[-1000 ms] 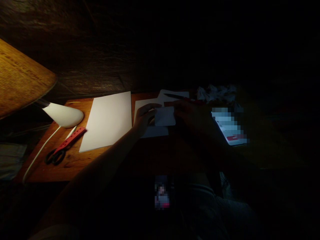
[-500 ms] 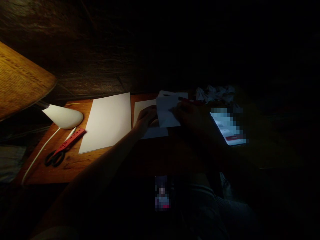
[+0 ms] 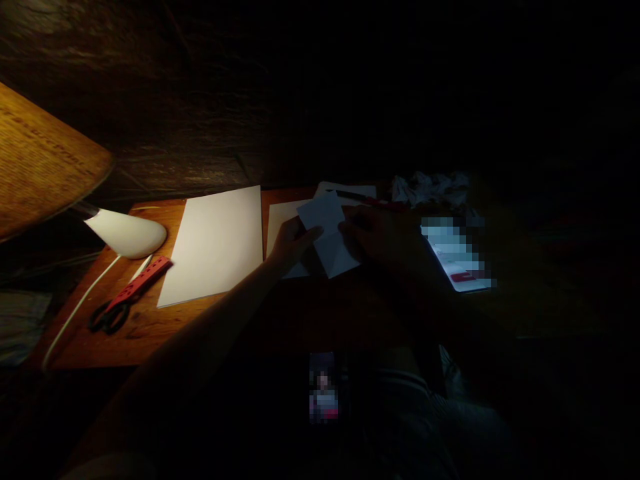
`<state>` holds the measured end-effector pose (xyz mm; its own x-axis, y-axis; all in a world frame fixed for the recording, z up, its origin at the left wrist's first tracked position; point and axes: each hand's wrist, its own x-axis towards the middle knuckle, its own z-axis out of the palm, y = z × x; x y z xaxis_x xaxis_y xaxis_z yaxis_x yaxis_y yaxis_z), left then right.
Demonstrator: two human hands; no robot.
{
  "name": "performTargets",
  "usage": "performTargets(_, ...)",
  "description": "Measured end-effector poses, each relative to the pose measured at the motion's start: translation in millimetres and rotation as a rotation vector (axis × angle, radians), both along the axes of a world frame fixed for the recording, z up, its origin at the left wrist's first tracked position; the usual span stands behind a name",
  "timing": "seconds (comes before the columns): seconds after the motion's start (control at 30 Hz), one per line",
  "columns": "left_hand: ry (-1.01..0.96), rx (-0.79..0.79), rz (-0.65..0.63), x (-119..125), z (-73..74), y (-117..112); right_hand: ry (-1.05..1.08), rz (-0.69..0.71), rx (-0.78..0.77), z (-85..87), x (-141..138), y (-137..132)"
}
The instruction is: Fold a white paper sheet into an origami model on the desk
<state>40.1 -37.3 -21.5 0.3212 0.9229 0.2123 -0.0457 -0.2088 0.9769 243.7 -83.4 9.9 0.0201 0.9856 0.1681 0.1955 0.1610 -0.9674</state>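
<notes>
Folded paper (image 3: pixel 331 245) turned, fingers (image 3: pixel 305 235) touching

Dark, rough-textured wall (image 3: pixel 150 113) across the top of the frame; woven lampshade (image 3: pixel 45 157) intruding upper left; white lamp body (image 3: pixel 127 233) below it throws warm light left; wooden desk (image 3: pixel 135 340) lit there, falling off to near-black rightward; white cord (image 3: pixel 75 313) runs down lower left; right side of the room unreadable.
</notes>
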Motion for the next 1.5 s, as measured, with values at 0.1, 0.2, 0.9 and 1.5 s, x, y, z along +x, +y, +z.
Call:
performTargets(0.1, 0.006, 0.026, 0.043, -0.1, 0.9, -0.2, -0.043, 0.025, -0.004, -1.3, -0.1, -0.8)
performTargets(0.2, 0.011, 0.044, 0.067, 0.0, 1.7, -0.1, -0.055, 0.038, 0.014, -2.5, 0.4, -1.2)
performTargets(0.9, -0.010, 0.064, 0.075, 0.3, -0.1, -0.1, -0.021, 0.061, 0.017, -1.9, 1.2, -0.5)
performTargets(1.5, 0.074, 0.107, 0.094, 1.8, -6.6, -1.0, -0.418, -0.047, 0.267, -9.1, -0.6, -4.7)
